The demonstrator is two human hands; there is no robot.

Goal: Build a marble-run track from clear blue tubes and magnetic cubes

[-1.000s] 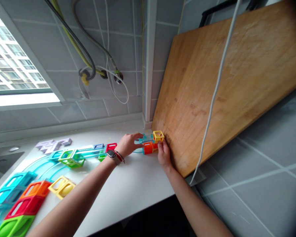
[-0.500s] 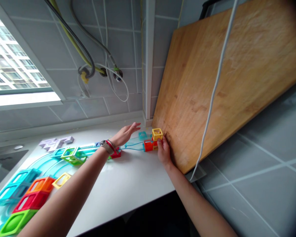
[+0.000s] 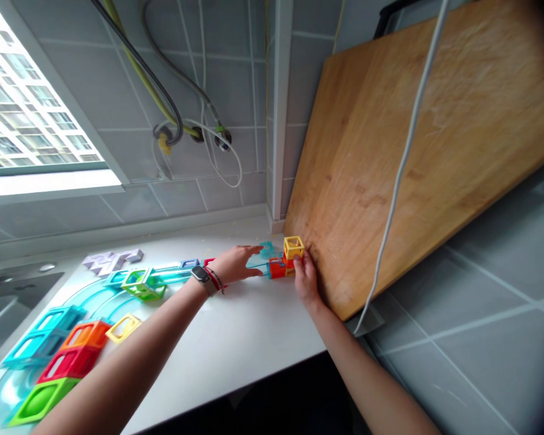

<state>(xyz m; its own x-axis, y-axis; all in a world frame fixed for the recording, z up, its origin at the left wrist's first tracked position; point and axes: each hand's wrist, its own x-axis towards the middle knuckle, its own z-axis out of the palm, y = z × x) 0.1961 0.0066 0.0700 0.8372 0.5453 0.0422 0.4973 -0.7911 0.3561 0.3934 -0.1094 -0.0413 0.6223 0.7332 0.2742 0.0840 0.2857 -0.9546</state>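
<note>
A toy track of clear blue plastic runs across the white counter. Its far end meets an orange-red frame block with a yellow frame cube stacked on top. My right hand pinches the stacked blocks from the right, beside the leaning wooden board. My left hand, with a watch on the wrist, lies with fingers stretched out over the clear track piece just left of the orange-red block.
A big wooden board leans on the tiled wall at the right, with a white cable across it. Coloured frame blocks, a green frame, a loose yellow square and pale purple pieces lie at the left. Hoses hang on the wall.
My left hand lifted off the track half a second ago and has come down again onto the clear piece by the orange-red block. My right hand stayed on the stacked blocks.
</note>
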